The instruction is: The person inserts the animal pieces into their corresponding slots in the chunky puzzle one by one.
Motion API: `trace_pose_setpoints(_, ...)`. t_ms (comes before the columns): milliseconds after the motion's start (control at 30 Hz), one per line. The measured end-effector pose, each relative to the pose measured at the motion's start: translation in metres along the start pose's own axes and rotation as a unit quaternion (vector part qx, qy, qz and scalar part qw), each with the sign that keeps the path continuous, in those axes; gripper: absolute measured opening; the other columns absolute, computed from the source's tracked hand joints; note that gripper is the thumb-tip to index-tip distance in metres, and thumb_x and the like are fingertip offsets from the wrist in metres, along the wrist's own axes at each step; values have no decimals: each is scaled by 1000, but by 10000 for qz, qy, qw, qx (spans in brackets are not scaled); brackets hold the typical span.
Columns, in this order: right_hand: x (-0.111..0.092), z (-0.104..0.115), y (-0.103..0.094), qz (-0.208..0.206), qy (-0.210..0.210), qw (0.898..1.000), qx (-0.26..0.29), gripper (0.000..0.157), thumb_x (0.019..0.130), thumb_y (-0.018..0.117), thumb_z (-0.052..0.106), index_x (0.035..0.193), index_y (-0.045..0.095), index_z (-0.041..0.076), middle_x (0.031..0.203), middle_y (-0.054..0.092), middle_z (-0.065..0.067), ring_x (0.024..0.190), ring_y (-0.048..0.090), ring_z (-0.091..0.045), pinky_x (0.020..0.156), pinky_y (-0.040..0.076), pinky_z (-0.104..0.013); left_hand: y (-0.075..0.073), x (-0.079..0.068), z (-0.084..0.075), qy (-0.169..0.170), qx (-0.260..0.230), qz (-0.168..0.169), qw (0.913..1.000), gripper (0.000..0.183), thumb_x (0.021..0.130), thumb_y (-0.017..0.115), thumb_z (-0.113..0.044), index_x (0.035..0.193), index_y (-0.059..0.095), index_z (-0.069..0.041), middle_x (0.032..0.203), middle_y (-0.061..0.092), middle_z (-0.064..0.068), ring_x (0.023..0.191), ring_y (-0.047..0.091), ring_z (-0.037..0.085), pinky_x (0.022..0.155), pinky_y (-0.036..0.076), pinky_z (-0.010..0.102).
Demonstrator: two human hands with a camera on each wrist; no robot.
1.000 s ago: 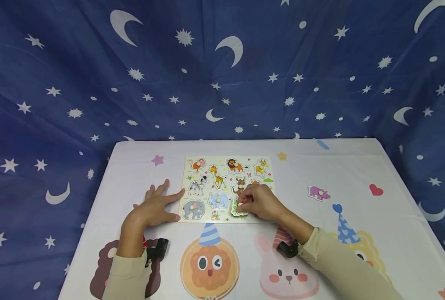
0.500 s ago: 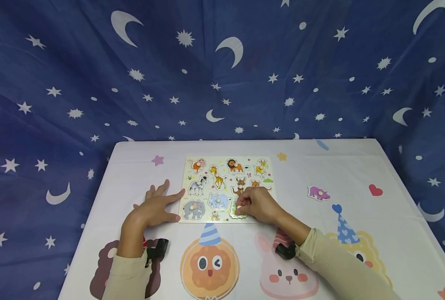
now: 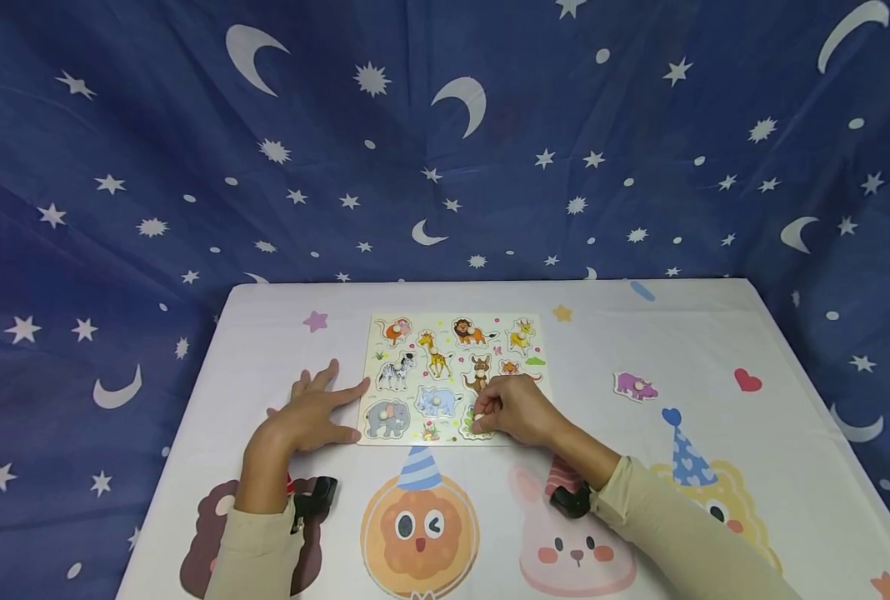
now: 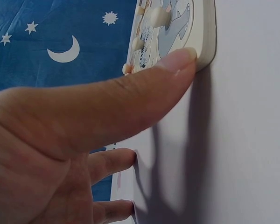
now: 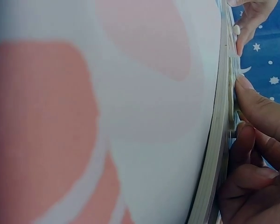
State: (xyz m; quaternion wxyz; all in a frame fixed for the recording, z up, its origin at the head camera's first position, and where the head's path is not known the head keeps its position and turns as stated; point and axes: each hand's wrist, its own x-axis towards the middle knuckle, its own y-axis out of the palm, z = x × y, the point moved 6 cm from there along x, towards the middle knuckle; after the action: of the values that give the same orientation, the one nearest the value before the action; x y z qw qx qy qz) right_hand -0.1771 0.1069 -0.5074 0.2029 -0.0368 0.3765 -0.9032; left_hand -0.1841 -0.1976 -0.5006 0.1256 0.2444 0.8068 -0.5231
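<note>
A cream wooden puzzle board (image 3: 448, 432) with knobbed animal pieces lies flat on the table. My right hand (image 3: 520, 408) reaches over its lower right corner and pinches a green puzzle piece (image 3: 470, 424), largely covered by the fingers. In the right wrist view, thumb and fingers of the right hand (image 5: 259, 144) come together close over the board's edge. At the opposite side, my left hand (image 3: 302, 417) rests with spread fingers, thumb and index finger at the board's left edge. The left wrist view has the thumb (image 4: 177, 60) against the corner beside the grey elephant piece (image 4: 177, 28).
To the right of the board, a purple hippo piece (image 3: 635, 386) lies loose on the white tablecloth (image 3: 595, 342), which is printed with cartoon animals. Behind the table hangs a blue curtain (image 3: 520, 242) with moons and stars. A black wrist device (image 3: 571, 502) sits at the right cuff.
The green piece in my right hand has gone down and slightly left, and now lies flatter on the board. The left hand and the hippo piece have stayed put.
</note>
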Motion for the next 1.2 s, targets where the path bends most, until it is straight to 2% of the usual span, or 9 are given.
trace_pose_setpoints(533, 1, -3, 4, 35, 65, 10000, 40, 19, 72, 93, 24, 76, 75, 22, 71, 63, 12, 68, 56, -5, 61, 47, -21, 1, -1, 1, -20, 0, -19, 10000, 86, 78, 87, -35, 153, 45, -34, 172, 8, 19, 153, -5, 58, 92, 4, 96)
trace_pose_setpoints(867, -2, 0, -2, 84, 66, 9999, -27, 16, 74, 92, 26, 81, 78, 23, 74, 65, 12, 68, 56, -5, 61, 47, -21, 1, 1, 0, 15, 25, -40, 10000, 86, 78, 87, -35, 153, 45, -35, 172, 8, 19, 153, -4, 58, 92, 5, 96)
trace_pose_setpoints(1033, -9, -1, -12, -104, 42, 9999, 82, 18, 75, 92, 26, 88, 81, 19, 77, 66, 11, 66, 56, -6, 59, 47, -21, 1, 1, 1, 0, 40, -15, 10000, 87, 77, 87, -36, 153, 45, -35, 172, 8, 20, 153, -4, 59, 91, 5, 96)
trace_pose_setpoints(1200, -21, -12, -35, -532, 219, 9982, 160, 18, 77, 91, 24, 91, 81, 18, 79, 66, 9, 65, 56, -9, 58, 47, -22, 1, 1, 0, 8, 33, -21, 10000, 87, 76, 88, -37, 153, 46, -35, 171, 9, 20, 153, -4, 59, 91, 4, 96)
